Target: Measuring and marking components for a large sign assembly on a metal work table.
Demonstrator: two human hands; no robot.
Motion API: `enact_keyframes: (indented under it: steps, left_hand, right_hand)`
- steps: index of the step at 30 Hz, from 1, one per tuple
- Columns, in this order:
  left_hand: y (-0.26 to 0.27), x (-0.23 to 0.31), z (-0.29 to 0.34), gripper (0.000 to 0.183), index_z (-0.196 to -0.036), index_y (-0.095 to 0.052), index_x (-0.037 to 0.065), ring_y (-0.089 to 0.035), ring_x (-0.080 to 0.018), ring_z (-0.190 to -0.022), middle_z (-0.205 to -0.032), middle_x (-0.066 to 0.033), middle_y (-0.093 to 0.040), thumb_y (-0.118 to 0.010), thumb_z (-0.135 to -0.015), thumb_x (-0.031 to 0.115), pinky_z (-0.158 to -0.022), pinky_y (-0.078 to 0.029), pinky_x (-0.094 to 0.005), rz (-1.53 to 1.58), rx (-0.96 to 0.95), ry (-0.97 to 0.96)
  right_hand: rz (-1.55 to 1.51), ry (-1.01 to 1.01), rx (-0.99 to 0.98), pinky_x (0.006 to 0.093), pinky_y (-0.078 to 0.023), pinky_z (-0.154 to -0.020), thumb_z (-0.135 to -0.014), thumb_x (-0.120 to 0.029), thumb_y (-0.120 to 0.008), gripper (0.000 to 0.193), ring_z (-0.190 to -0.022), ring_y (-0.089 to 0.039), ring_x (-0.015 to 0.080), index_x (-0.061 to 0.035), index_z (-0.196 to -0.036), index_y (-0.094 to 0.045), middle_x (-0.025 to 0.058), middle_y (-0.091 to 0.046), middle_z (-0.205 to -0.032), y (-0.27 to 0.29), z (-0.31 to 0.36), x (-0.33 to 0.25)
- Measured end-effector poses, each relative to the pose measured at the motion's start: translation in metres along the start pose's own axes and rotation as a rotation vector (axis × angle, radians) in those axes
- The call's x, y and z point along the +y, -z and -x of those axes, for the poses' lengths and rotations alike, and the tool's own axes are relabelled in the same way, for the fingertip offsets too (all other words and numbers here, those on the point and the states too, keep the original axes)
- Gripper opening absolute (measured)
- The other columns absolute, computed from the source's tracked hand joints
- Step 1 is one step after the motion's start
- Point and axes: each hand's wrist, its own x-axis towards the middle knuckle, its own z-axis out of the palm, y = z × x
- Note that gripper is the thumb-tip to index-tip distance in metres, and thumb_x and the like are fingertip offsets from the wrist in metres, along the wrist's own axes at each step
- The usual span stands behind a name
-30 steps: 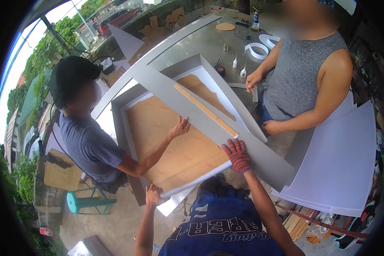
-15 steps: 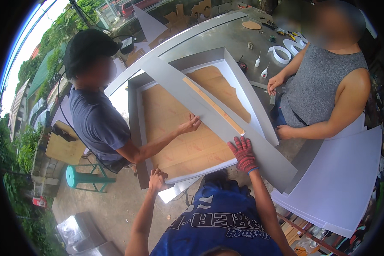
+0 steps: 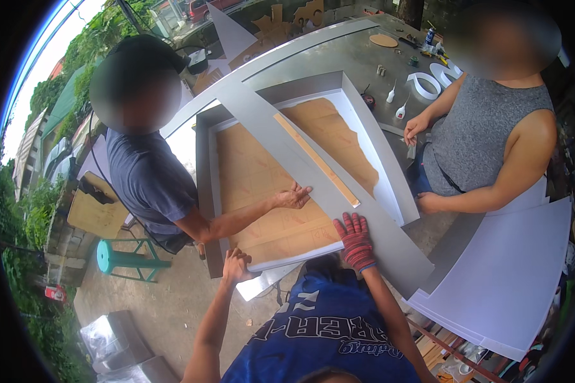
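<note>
A shallow box with grey side walls (image 3: 381,148) and a brown paper-covered panel (image 3: 255,166) inside it stands before me. My bare left hand (image 3: 238,265) has its fingers curled over the box's near left corner. A long flat grey strip (image 3: 313,181) lies slantwise across the box, with a thin wooden stick (image 3: 316,159) on top of it. In a red and dark striped glove, my right hand (image 3: 356,241) rests with fingers stretched out on the strip's near left edge. On the left, a co-worker's hand (image 3: 294,196) touches the same strip.
A second person stands at the right beside the metal table (image 3: 313,60). On it lie small bottles (image 3: 400,112), white curved pieces (image 3: 423,85) and tools. White sheets (image 3: 511,274) lie at the right. A teal stool (image 3: 112,256) stands at the left.
The strip's near end has shifted left across the box, and my gloved right hand has moved left with it. The co-worker's hand has slid a little right and nearer. My left hand keeps its place.
</note>
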Motion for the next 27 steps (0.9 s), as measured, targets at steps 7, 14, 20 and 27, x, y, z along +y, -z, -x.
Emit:
enact_keyframes:
  steps: [7, 14, 20, 27]
  left_hand:
    - [0.001, 0.005, -0.002, 0.041, -0.075, -0.069, 0.009, -0.053, -0.0230, -0.100, -0.083, -0.0059, -0.066, -0.075, -0.054, 0.044, -0.091, -0.037, -0.0408, 0.033, -0.033, 0.037]
    - [0.001, 0.002, -0.001, 0.039, -0.072, -0.067, 0.009, -0.056, -0.0238, -0.095, -0.079, -0.0056, -0.065, -0.074, -0.054, 0.044, -0.090, -0.038, -0.0379, 0.055, -0.022, 0.013]
    - [0.003, 0.005, -0.003, 0.039, -0.072, -0.068, 0.008, -0.056, -0.0234, -0.096, -0.080, -0.0060, -0.065, -0.074, -0.054, 0.043, -0.090, -0.038, -0.0398, 0.060, -0.009, 0.018]
    - [0.000, 0.001, -0.002, 0.038, -0.069, -0.067, 0.008, -0.058, -0.0231, -0.091, -0.076, -0.0053, -0.066, -0.075, -0.052, 0.042, -0.085, -0.040, -0.0390, 0.049, 0.053, 0.008]
  right_hand:
    - [-0.001, 0.070, -0.106, 0.0534, -0.008, -0.113, -0.061, -0.037, -0.073, 0.095, -0.137, -0.019, 0.0391, -0.0112, -0.141, -0.029, 0.0181, -0.026, -0.146, 0.003, -0.004, -0.013]
    - [0.012, 0.046, -0.123, 0.0533, -0.010, -0.113, -0.060, -0.038, -0.074, 0.094, -0.136, -0.022, 0.0385, -0.0103, -0.139, -0.032, 0.0173, -0.029, -0.145, 0.010, -0.004, -0.017]
    - [-0.033, 0.091, -0.081, 0.0499, -0.009, -0.114, -0.065, -0.042, -0.071, 0.090, -0.137, -0.021, 0.0344, -0.0103, -0.140, -0.032, 0.0150, -0.028, -0.146, 0.002, 0.012, -0.003]
    - [-0.071, 0.053, 0.004, 0.0479, -0.012, -0.114, -0.069, -0.049, -0.066, 0.084, -0.137, -0.023, 0.0321, -0.0110, -0.138, -0.038, 0.0140, -0.031, -0.145, 0.013, 0.069, 0.031]
